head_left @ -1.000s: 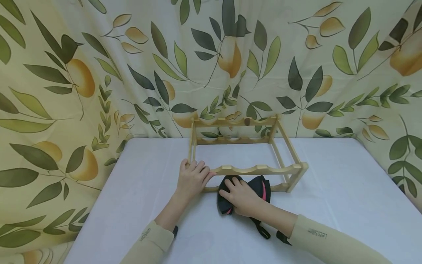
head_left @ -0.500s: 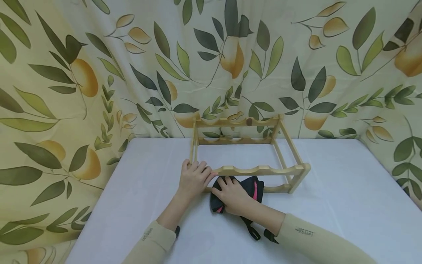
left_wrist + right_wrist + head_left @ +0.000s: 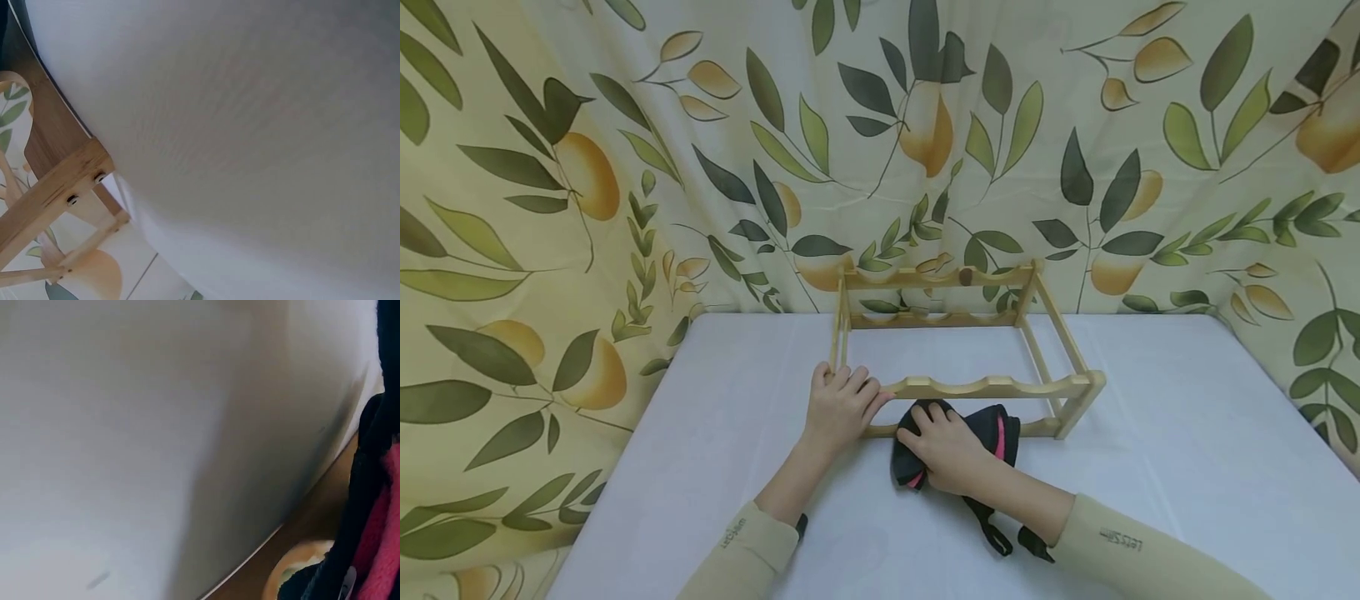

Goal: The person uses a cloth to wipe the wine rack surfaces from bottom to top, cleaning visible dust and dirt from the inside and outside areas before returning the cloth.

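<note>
A pale wooden rack with scalloped rails [image 3: 992, 387], like a wine rack, stands on the table. My left hand [image 3: 841, 408] grips its front left corner, fingers over the top rail. With my right hand [image 3: 949, 450] I hold a bunched black cloth with a pink fleecy inside [image 3: 904, 460] against the front of the rack, over the lower rail. A black strap loop [image 3: 996, 540] hangs from the cloth. The right wrist view shows the black and pink cloth [image 3: 382, 506] at its right edge. In the left wrist view a rack post with bolts [image 3: 47, 200] appears; the hand is out of frame.
A white cloth covers the table [image 3: 1157, 467]. Behind and beside it hangs a curtain [image 3: 700, 208] printed with leaves and yellow fruit. The rack's rear rails [image 3: 925, 278] stand close to that curtain. Dark bands show at both wrists.
The right hand slid the cloth a little left along the lower front rail, then back to the right. The left hand and the rack keep their place.
</note>
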The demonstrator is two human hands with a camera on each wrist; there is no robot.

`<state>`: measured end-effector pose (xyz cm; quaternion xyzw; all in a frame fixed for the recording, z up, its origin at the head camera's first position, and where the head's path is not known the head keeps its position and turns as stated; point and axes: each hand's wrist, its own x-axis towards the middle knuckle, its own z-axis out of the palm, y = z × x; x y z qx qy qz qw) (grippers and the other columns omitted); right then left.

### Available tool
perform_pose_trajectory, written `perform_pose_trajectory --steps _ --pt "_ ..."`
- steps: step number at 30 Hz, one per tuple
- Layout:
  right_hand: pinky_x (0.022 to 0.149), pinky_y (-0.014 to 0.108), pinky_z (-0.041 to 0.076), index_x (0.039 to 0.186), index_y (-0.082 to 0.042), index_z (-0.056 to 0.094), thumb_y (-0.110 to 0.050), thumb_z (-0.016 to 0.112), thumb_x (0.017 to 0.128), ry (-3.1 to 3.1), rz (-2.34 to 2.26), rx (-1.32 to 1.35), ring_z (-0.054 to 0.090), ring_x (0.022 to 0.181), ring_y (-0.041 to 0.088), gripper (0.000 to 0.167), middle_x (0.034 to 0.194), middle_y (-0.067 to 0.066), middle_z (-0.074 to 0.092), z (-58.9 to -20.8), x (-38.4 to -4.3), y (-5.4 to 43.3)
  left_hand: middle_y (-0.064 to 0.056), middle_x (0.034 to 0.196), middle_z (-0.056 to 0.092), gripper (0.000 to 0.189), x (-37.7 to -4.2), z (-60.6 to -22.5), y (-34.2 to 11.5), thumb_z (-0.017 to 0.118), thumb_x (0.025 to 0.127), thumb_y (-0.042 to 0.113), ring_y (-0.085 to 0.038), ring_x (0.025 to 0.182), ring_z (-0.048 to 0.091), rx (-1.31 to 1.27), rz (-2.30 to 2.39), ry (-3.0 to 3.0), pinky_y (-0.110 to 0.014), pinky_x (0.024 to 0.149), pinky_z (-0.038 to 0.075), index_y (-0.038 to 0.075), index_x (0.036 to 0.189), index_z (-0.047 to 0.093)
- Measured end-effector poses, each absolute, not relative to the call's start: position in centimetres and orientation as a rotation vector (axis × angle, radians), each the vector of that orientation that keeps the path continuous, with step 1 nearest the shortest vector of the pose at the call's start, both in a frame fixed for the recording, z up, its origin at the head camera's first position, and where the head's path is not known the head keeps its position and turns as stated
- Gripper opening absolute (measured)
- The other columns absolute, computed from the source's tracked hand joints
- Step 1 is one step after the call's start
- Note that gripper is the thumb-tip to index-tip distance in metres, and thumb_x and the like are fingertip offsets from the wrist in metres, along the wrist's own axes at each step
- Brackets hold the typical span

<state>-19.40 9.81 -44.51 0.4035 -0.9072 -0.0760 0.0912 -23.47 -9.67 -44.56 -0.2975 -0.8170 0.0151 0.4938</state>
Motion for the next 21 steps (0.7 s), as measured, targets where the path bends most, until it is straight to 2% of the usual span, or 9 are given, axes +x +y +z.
perform_pose_trajectory --steps 5,15,21 --pt "0.073 0.041 0.047 0.108 -0.017 0.058 -0.023 0.076 0.066 -2.672 -0.243 1.237 0.050 0.091 0.029 0.046 0.107 0.012 0.051 -44.9 -19.6 8.0 0.002 0.076 0.053 0.045 -23.5 -44.6 -9.7 0.032 0.097 0.045 -0.017 0.066 0.048 -0.721 0.034 -1.991 -0.042 0.075 0.037 0.017 0.071 0.056" --pt "0.074 0.045 0.047 0.106 -0.014 0.057 -0.015 0.077 0.064 -2.800 -0.167 1.141 0.050 0.092 0.033 0.047 0.105 0.014 0.050 -44.8 -19.2 10.6 0.003 0.075 0.053 0.044 -23.5 -44.6 -9.8 0.034 0.096 0.046 -0.016 0.064 0.047 -0.718 0.038 -1.977 -0.041 0.074 0.037 0.017 0.070 0.054" --pt "0.073 0.042 0.047 0.106 -0.016 0.057 -0.020 0.077 0.065 -2.732 -0.232 1.192 0.051 0.090 0.030 0.045 0.107 0.013 0.051 -44.8 -19.3 9.2 0.002 0.074 0.052 0.046 -23.4 -44.6 -9.5 0.031 0.097 0.046 -0.016 0.064 0.046 -0.707 0.018 -1.985 -0.042 0.074 0.037 0.016 0.070 0.054"
